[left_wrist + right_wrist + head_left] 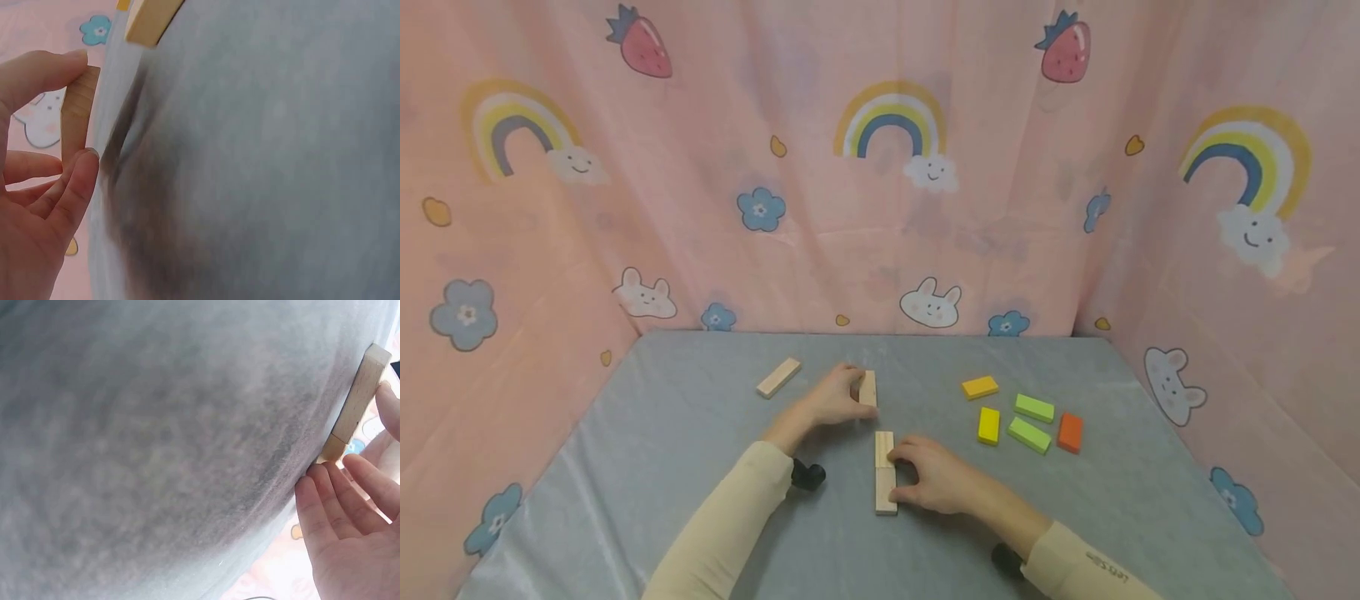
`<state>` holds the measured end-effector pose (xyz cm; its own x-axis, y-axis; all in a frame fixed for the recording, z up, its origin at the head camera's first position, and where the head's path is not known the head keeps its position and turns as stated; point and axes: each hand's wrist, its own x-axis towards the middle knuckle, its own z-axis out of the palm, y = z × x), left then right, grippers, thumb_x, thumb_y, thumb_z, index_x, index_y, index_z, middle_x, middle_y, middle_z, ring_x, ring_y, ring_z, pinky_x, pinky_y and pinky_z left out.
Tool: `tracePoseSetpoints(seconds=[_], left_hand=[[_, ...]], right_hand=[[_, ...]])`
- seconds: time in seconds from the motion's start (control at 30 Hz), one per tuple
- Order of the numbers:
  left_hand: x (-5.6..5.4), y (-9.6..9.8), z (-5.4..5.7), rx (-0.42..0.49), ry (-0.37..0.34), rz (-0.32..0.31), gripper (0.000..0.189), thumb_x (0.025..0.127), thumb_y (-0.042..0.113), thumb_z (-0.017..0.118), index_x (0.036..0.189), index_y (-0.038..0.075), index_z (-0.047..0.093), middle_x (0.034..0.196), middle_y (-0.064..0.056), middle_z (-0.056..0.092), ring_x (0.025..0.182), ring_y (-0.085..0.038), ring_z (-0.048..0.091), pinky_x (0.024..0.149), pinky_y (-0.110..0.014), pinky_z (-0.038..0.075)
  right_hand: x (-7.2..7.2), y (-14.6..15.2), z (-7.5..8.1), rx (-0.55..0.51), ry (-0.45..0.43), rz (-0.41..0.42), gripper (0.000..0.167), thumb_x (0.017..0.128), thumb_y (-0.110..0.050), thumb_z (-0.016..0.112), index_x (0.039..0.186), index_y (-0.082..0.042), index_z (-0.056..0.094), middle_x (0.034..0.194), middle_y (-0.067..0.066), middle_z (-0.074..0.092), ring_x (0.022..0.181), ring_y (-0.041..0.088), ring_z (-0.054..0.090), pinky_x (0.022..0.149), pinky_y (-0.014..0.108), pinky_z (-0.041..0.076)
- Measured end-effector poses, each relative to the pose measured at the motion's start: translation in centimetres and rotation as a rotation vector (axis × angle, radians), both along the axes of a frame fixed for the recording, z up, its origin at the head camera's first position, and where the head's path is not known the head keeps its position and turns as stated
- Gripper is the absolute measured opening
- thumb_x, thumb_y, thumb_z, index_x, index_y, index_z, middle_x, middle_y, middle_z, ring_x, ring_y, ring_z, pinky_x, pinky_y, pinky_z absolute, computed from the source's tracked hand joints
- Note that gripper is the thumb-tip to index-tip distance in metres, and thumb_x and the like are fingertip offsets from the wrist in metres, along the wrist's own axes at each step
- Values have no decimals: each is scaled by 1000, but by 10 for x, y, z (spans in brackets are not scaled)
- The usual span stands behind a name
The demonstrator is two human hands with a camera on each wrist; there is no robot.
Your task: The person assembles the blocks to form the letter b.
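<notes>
A plain wooden block is held by my left hand, pinched between thumb and fingertips. In the left wrist view this block is tilted, its ends at the thumb and fingers, above the cloth. Two more plain blocks lie end to end in a line: the far block and the near block. At their right side, my right hand touches the near one with the thumb and the far one with fingertips. The right wrist view shows fairly straight fingers beside the joined blocks.
Another plain block lies at the back left. To the right are an orange-yellow block, a yellow block, two green blocks and a red-orange block. Grey cloth covers the table, with pink curtains around it.
</notes>
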<state>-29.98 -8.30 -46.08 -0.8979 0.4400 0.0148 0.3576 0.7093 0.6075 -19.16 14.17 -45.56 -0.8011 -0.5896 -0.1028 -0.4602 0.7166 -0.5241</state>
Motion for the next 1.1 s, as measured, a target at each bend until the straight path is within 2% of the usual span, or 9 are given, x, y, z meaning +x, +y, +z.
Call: tracePoseSetpoints(seconds=[0.2, 0.43, 0.67, 0.97, 1.1], left_hand=[[1, 11, -4, -1, 9, -34, 73, 83, 37, 83, 137, -5, 57, 134, -19, 52, 89, -18, 54, 71, -31, 48], [6, 20, -8, -52, 29, -83, 54, 83, 38, 83, 117, 1, 64, 129, -16, 54, 87, -19, 54, 67, -31, 48], [8, 22, -11, -58, 11, -75, 45, 83, 40, 83, 107, 7, 65, 125, -12, 54, 88, -19, 53, 68, -33, 47], [8, 22, -9, -43, 5, -88, 41, 84, 40, 83, 103, 8, 65, 117, -8, 56, 88, -17, 53, 70, -33, 47], [8, 21, -11, -26, -5, -88, 54, 84, 37, 84, 121, 2, 65, 119, -10, 57, 88, -16, 54, 72, -32, 48]], right_hand=[[-1, -1, 0, -2, 1, 5, 48, 87, -35, 82, 125, -7, 68, 118, 0, 64, 108, 18, 59, 98, 43, 51], [1, -2, 0, -7, 14, 10, 48, 87, -35, 82, 124, -7, 68, 120, 1, 64, 110, 19, 60, 99, 44, 51], [1, -3, 0, -10, 13, 24, 49, 87, -34, 82, 124, -6, 68, 119, 2, 64, 110, 20, 60, 98, 44, 51], [1, -2, -2, -7, 28, 18, 49, 86, -33, 83, 123, -6, 68, 118, 2, 64, 110, 21, 60, 99, 45, 51], [1, -1, -2, -3, 28, 17, 49, 86, -33, 83, 123, -6, 68, 118, 1, 64, 109, 20, 60, 99, 45, 51]])
